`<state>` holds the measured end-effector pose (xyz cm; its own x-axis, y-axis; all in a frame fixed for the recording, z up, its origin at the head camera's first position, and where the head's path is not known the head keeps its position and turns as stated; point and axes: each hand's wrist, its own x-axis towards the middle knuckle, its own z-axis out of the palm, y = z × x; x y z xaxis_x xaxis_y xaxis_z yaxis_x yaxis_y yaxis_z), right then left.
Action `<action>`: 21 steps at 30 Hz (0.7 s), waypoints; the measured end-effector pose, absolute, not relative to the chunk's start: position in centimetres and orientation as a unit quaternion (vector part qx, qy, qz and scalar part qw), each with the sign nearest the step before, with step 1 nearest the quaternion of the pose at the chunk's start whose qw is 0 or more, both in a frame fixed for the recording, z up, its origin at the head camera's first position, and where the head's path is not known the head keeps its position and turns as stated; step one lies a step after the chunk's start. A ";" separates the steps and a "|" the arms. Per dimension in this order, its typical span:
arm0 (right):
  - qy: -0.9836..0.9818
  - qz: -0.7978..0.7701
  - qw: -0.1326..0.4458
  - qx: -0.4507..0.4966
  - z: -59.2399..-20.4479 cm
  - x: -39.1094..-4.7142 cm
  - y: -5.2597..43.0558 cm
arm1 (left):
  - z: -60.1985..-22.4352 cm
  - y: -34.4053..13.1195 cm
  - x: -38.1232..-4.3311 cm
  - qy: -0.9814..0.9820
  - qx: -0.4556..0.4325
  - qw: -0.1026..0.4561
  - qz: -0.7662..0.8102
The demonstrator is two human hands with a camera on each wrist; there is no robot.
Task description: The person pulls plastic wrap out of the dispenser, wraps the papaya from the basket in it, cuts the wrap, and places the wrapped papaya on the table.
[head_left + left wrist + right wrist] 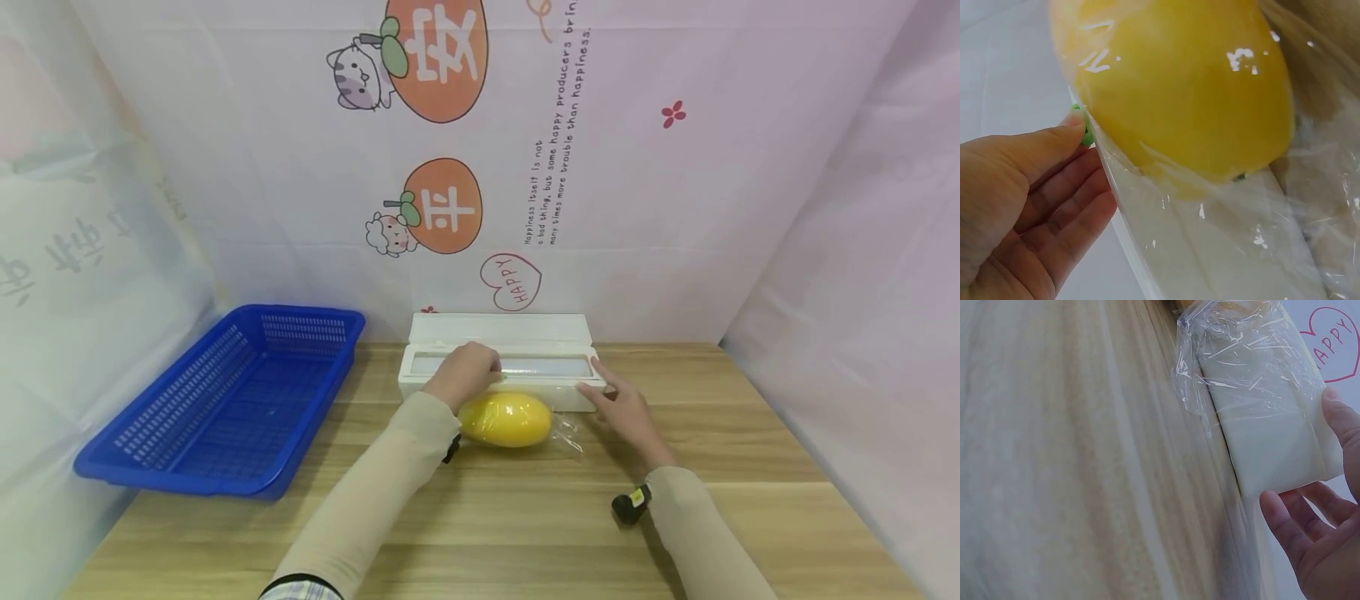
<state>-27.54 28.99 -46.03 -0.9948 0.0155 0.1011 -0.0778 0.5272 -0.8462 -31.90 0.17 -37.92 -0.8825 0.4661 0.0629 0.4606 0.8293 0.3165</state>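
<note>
A white cling film dispenser box [413, 387] stands against the back wall, its lid [499, 330] raised and a pale roll [547, 367] showing inside. Just in front lies a yellow oval fruit [510, 420] in clear film [567, 431], whose crumpled end sticks out to the right. My left hand [467, 372] is over the front edge of the box, behind the fruit; in the left wrist view its thumb and fingers pinch a small green slider [1089, 134] there. With thumb and fingers spread round it, my right hand [622, 412] holds the box's right end.
A blue plastic basket [300, 446] with slotted sides stands on the left of the wooden table [525, 533]. Printed white sheeting [637, 208] hangs close behind the box and on both sides.
</note>
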 end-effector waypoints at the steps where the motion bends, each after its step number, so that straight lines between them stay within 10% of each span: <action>1: -0.872 0.486 0.046 0.018 -46.1 -27.6 29.0 | -37.9 0.1 -31.9 0.956 0.242 0.009 0.165; 21: -0.872 0.486 0.051 0.028 -46.1 -27.7 29.2 | -38.2 -4.0 -32.0 0.959 0.246 -0.027 0.134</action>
